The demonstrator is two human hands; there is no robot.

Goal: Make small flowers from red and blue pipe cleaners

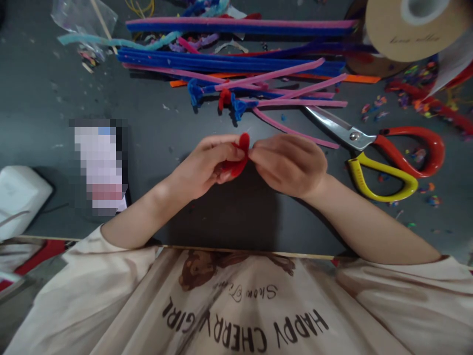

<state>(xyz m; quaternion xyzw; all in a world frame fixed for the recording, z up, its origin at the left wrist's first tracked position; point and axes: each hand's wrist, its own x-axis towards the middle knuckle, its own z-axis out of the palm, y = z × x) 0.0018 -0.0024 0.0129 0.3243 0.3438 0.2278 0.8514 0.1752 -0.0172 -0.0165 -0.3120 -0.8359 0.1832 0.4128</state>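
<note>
A short red pipe cleaner (242,148), bent into a loop, is held between both my hands just above the dark grey table (155,133). My left hand (207,165) is closed around its lower part, thumb and fingers pinching it. Pinching the loop's right side with closed fingertips is my right hand (290,165). The two hands touch at the loop, in the middle of the view, close to my body.
Long blue, pink, orange and purple pipe cleaners (236,61) lie in a pile beyond my hands, with small folded blue and red pieces (225,98). Scissors (384,153) with red and yellow handles lie at the right. A ribbon spool (406,29) stands far right; a white object (20,195) left.
</note>
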